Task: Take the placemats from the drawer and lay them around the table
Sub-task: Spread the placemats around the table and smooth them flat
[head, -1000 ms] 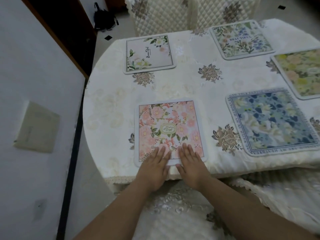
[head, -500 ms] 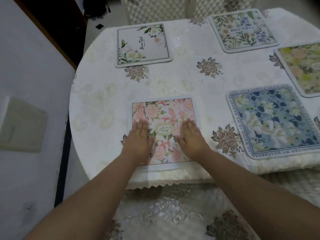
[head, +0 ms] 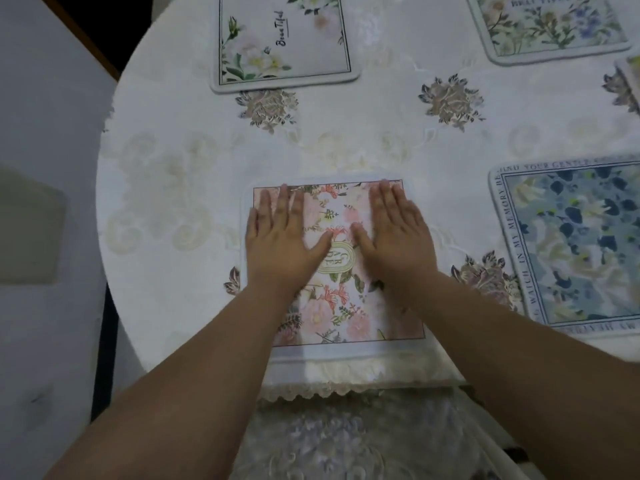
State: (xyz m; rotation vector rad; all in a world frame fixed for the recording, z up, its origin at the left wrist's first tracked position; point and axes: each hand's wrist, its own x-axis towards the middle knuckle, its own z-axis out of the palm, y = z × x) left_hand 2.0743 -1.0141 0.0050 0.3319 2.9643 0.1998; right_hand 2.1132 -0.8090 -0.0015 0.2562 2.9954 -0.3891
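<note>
Pink placemat [head: 334, 299] is laid flat at the near edge of the table [head: 173, 188]. It is pressed by the left hand [head: 280, 244] and right hand [head: 394, 237], both spread flat, palms down, gripping nothing. A blue placemat [head: 571, 244] is seen just beside it, a white placemat [head: 284, 39] farther across.

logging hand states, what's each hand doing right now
Left hand: open, flat on the pink placemat, holding nothing.
Right hand: open, flat on it too.
</note>
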